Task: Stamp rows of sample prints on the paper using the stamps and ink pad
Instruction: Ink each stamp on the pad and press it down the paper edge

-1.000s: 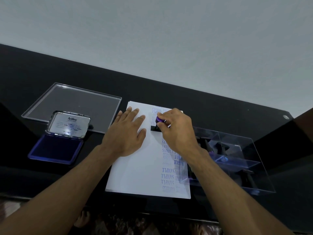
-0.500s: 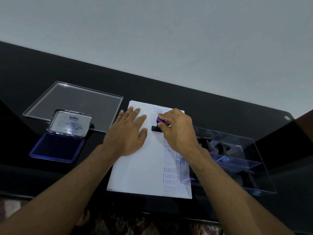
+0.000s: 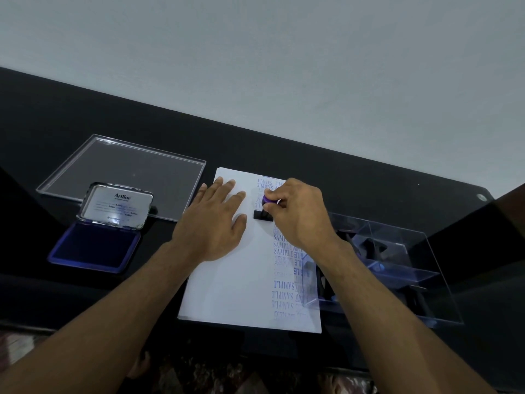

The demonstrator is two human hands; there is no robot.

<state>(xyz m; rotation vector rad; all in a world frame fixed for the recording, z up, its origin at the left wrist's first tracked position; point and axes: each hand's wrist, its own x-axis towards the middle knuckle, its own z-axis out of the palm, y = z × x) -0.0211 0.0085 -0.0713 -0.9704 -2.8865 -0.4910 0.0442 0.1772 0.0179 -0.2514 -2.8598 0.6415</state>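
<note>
Stamp down on paper, right-hand pinch

Right hand (image 3: 301, 214) pinches the purple-knobbed stamp (image 3: 265, 209), its black base on the paper (image 3: 227, 285) at the SAMPLE column. Left hand (image 3: 211, 223) lies flat, fingers straight, on the sheet. Ink pad (image 3: 93, 245) lies open at the left; clear stamp box (image 3: 397, 268) at the right.
</note>
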